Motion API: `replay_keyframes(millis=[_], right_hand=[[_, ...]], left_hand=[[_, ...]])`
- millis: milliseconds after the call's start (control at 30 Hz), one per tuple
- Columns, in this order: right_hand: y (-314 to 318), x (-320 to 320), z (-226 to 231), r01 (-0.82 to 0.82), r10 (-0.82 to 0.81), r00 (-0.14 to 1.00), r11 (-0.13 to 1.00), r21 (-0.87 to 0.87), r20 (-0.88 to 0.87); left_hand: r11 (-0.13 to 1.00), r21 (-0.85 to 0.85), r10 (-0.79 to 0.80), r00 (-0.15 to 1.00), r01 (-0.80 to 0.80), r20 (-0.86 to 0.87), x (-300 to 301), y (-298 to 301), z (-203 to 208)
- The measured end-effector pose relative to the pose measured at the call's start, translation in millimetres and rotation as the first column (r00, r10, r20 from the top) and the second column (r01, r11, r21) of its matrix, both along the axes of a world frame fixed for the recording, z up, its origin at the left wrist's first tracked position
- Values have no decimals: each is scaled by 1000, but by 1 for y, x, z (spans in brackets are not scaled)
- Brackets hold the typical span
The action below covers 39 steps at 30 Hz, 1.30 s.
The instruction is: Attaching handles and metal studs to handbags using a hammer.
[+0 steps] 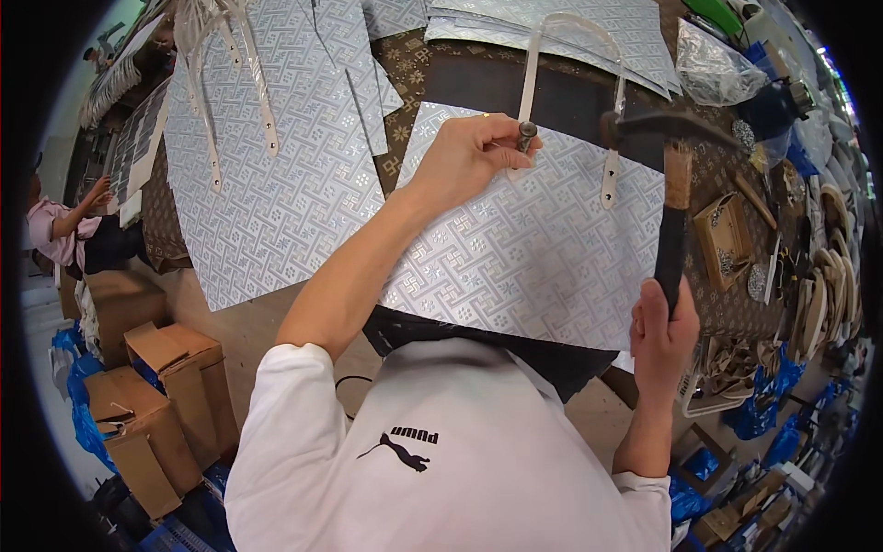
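Note:
In front of me lies a silver-white patterned sheet (515,248), its far part on a dark board (464,85). A white strap handle (531,83) arches over its far edge, one end showing two small metal rivets. My left hand (464,161) pinches a short metal setting punch (526,136) upright over the strap's left end, which the fingers partly hide. My right hand (664,331) is closed round the dark grip of a hammer (677,198). The hammer's slightly blurred head is raised to the right of the strap, apart from the punch.
Patterned sheets (276,166) with riveted straps (265,101) lie at left, and more sheets (561,32) at the back. To the right are a wooden tray (710,241) of small metal parts and a clear plastic bag (717,64). Cardboard boxes (147,442) and another person (69,221) are at left.

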State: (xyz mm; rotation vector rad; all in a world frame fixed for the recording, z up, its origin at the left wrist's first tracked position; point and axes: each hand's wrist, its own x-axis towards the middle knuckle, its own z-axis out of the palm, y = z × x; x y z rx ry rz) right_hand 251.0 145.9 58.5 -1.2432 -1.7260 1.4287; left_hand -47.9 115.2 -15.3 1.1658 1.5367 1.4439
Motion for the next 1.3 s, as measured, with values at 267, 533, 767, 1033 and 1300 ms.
replay_keyframes(millis=[267, 533, 767, 1033, 1300], right_hand=[[9, 12, -5, -211, -78, 662, 935, -285, -746], [1, 21, 29, 153, -150, 988, 979, 138, -33], [9, 54, 18, 320, -322, 946, 946, -52, -31], [13, 55, 5, 150, -164, 980, 981, 120, 116], [20, 37, 68, 159, 0, 790, 966, 204, -614]], left_hand=[[996, 84, 41, 970, -21, -241, 7, -2, -6], [993, 114, -36, 997, 29, 63, 13, 30, 0], [973, 171, -175, 979, 156, 104, 54, 96, -11], [972, 141, -191, 981, 187, 18, 71, 108, -16], [985, 110, -114, 981, 132, -154, 77, 102, -12]])
